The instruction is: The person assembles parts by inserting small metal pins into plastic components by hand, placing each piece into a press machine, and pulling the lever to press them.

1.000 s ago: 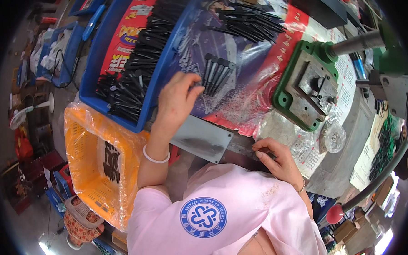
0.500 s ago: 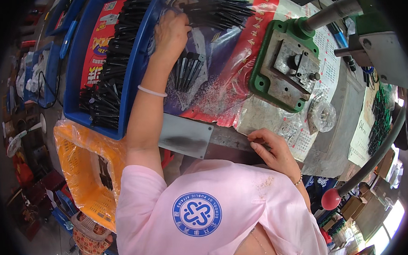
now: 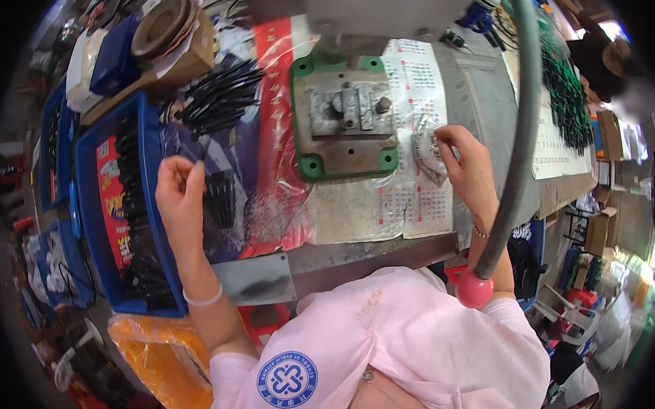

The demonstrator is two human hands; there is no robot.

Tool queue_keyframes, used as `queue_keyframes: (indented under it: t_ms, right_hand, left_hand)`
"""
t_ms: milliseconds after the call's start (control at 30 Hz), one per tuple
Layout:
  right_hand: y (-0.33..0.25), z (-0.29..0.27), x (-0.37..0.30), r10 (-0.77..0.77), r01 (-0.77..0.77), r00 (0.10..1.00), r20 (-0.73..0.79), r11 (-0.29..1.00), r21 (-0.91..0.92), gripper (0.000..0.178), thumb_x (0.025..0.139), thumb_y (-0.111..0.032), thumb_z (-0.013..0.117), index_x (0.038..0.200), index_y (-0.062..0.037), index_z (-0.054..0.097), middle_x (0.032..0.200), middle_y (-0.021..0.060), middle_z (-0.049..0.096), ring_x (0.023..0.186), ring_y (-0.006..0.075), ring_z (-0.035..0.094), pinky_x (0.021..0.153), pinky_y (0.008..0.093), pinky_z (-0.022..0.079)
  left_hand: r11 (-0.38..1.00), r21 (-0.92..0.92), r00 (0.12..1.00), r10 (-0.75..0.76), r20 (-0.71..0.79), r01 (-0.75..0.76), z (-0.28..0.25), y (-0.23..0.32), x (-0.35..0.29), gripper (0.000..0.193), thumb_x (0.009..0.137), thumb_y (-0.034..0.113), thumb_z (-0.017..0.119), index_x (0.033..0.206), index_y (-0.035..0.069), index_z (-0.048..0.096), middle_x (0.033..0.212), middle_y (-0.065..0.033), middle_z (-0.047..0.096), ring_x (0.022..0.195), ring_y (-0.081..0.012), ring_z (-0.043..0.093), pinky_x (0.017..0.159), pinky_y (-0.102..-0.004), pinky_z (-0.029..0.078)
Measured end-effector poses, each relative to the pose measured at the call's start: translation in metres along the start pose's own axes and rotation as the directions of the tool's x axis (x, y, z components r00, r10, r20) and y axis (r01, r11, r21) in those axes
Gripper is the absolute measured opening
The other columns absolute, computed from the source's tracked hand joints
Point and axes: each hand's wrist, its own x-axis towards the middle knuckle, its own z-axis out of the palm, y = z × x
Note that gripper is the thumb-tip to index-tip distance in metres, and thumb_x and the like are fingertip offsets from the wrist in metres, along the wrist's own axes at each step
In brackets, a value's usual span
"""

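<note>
Black sticks [image 3: 221, 198] lie in a small fan on the tabletop [image 3: 483, 88] in the head view, just right of the left grip [image 3: 179, 196]. We see this grip raised beside them, its thumb and forefinger drawn close together; we cannot tell whether the tips pinch anything. Ahead of it and slightly right, we find a bigger heap of black sticks [image 3: 224, 96], jumbled on a plastic-covered sheet. To its left stands a blue bin [image 3: 172, 288], where more sticks lie in a long row. Nearer our body than this grip are a grey metal plate [image 3: 256, 281] and a yellow crate [image 3: 155, 365] lined with clear plastic.

Across the tabletop we see the right grip [image 3: 466, 165], fingers loosely curled, a gap between thumb and forefinger. Just left of it sits a clear plastic bag [image 3: 428, 156]; we cannot tell whether they touch. Farther left, between both grips, stands the green press base [image 3: 311, 166], a metal block [image 3: 349, 108] mounted on top. A lever's red knob [image 3: 474, 291] hangs nearer us than the right grip.
</note>
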Motion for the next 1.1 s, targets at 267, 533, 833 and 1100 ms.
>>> queue_keyframes:
  t_ms: [267,533,833,1100]
  right_hand:
    - [0.024,0.004,-0.004,0.087,0.053,0.953,0.291,0.895,-0.442,0.015,0.083,-0.006,0.061,0.097,-0.0050,0.063,0.092,0.0103,0.063,0.089,0.0310,0.063,0.075,0.0410,0.050]
    - [0.024,0.003,0.005,0.015,0.122,0.953,0.304,0.895,-0.429,0.006,0.083,-0.005,0.061,0.088,-0.0042,0.059,0.087,0.0105,0.058,0.084,0.0296,0.062,0.072,0.0391,0.051]
    - [0.008,-0.012,0.000,-0.003,0.070,0.979,0.205,0.945,-0.321,0.007,0.085,-0.007,0.061,0.086,-0.0027,0.056,0.084,0.0122,0.056,0.080,0.0303,0.061,0.070,0.0391,0.048]
    - [0.014,-0.019,0.003,0.053,0.038,0.964,0.260,0.942,-0.332,0.011,0.083,-0.008,0.064,0.086,-0.0031,0.054,0.083,0.0115,0.056,0.076,0.0307,0.059,0.066,0.0390,0.047]
  left_hand:
    - [0.660,-0.558,0.829,-0.187,0.527,0.503,0.044,0.042,-0.048,0.027,0.085,-0.003,0.060,0.112,-0.001,0.058,0.091,-0.0051,0.062,0.079,-0.0101,0.059,0.074,-0.0236,0.048]
    - [0.884,-0.219,0.657,-0.124,0.744,0.414,0.079,0.048,-0.064,0.042,0.088,-0.003,0.059,0.130,-0.003,0.054,0.103,-0.0050,0.063,0.099,-0.0128,0.060,0.087,-0.0251,0.048]
    - [0.975,0.139,0.745,0.037,0.666,-0.173,0.105,0.048,-0.067,0.021,0.083,0.004,0.069,0.104,-0.001,0.068,0.087,-0.0117,0.063,0.076,-0.0201,0.063,0.066,-0.0289,0.048]
    - [0.934,0.134,0.753,0.176,0.634,-0.332,0.120,0.033,-0.072,0.015,0.083,0.010,0.070,0.094,0.000,0.067,0.084,-0.0133,0.062,0.072,-0.0280,0.062,0.064,-0.0350,0.048]
